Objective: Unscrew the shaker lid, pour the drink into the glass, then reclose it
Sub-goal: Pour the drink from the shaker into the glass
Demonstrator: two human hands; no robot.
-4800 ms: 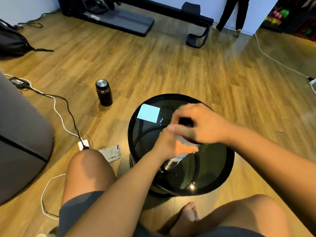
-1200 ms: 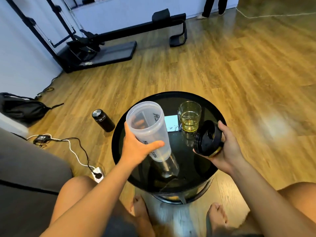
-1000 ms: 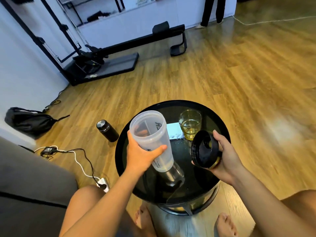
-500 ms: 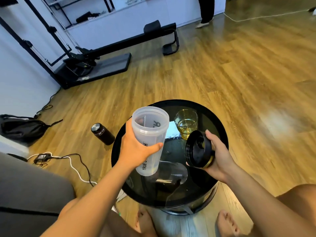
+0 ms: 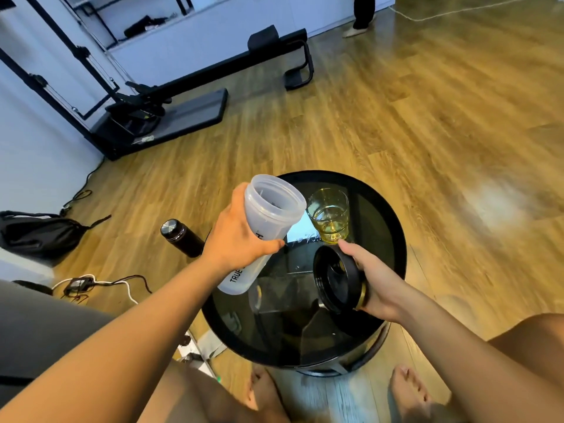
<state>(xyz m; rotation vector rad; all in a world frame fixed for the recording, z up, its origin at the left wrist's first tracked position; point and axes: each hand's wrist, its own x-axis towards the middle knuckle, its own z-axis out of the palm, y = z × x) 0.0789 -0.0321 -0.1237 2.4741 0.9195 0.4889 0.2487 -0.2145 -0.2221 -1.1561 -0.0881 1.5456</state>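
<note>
My left hand (image 5: 236, 239) grips a translucent shaker cup (image 5: 268, 215) with its mouth open, held in the air above the round black table (image 5: 393, 239) and tipped to the upper right toward the glass. The yellowish glass (image 5: 329, 219) stands at the table's far side with a little yellow liquid in its bottom. My right hand (image 5: 374, 283) holds the black shaker lid (image 5: 337, 279) with a gold band, its underside facing left, just below the glass and right of the cup.
A black flask (image 5: 180, 238) stands on the wooden floor left of the table. Cables and a power strip (image 5: 91, 283) lie further left, beside a black bag (image 5: 39, 233). Exercise equipment (image 5: 171, 108) lines the back wall. A person's legs (image 5: 361, 13) stand far behind.
The shaker cup has tilted over further to the right, its mouth now close to the glass. The lid in my right hand has stayed about where it was.
</note>
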